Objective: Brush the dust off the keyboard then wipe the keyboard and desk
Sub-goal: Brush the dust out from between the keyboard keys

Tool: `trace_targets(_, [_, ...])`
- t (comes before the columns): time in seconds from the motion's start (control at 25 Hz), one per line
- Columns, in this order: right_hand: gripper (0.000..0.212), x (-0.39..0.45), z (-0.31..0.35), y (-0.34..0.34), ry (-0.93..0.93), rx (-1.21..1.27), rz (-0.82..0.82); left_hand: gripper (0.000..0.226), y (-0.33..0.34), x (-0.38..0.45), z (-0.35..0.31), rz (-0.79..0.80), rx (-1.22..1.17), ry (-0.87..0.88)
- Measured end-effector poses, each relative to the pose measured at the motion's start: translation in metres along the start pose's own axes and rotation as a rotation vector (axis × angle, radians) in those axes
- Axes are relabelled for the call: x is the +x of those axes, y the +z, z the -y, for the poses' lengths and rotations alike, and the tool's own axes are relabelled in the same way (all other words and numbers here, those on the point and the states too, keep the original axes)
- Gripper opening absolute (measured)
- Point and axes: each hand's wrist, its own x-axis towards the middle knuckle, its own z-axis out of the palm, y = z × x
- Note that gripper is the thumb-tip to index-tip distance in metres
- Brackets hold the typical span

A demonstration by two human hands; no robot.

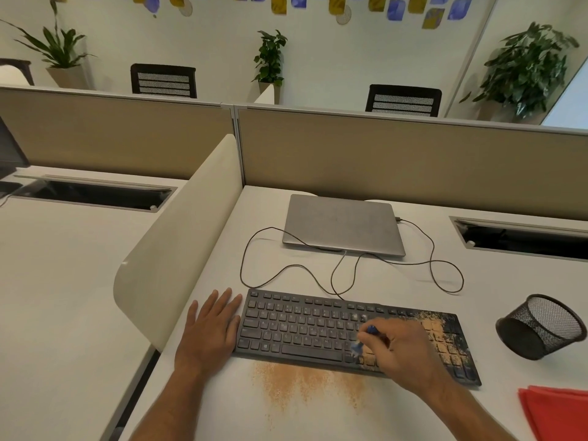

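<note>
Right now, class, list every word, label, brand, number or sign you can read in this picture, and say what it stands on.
"Q W E R T Y": faint letter legends on the keyboard, top letter row; only just legible.
Other key legends: too small and blurred to read.
Small mark at the keyboard's upper right corner: blurred, unreadable.
Laptop lid: no text visible.
Red cloth, mesh pen cup, wall decorations: no text.

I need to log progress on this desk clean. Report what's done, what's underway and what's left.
Done: the keyboard's left and middle keys look clear, and brown dust lies on the desk in front of it. Underway: the right hand holds a blue brush over the keys while the left hand rests flat beside the keyboard. Left: dust on the right-hand keys, then wiping; the red cloth lies untouched.
</note>
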Motion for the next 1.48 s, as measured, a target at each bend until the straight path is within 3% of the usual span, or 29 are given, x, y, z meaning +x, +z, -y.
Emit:
trace_targets(0.12, [0.008,0.000,0.003,0.001,0.045,0.018,-0.081,0.071,0.000,0.000,0.001,-0.001,-0.001,0.000])
trace_targets(0.32, [0.013,0.001,0.004,0.001,0.058,-0.063,0.001,0.070,0.001,0.001,0.001,0.000,-0.004,0.005])
trace_targets(0.52, [0.011,0.007,0.000,-0.003,0.201,0.137,-0.113,0.071,0.001,0.001,0.002,-0.007,-0.003,0.008])
trace_targets(0.76, [0.016,0.005,-0.007,-0.009,0.301,0.217,0.059,0.071,0.002,0.000,0.001,-0.019,-0.020,0.009])
trace_targets(0.92, [0.015,0.004,-0.005,-0.009,0.390,0.371,-0.078,0.072,0.001,0.001,0.001,-0.006,-0.008,0.013])
trace_targets(1.12, [0.014,0.001,-0.008,-0.011,0.373,0.339,0.113,0.071,0.001,0.000,0.001,-0.014,-0.020,0.011])
trace_targets(1.28, [0.008,0.001,-0.006,-0.005,0.467,0.499,-0.011,0.071,0.001,0.000,0.001,-0.008,-0.009,0.012])
trace_targets(1.48, [0.009,0.001,-0.013,-0.005,0.496,0.481,0.060,0.071,0.001,0.000,0.001,-0.007,-0.008,0.008])
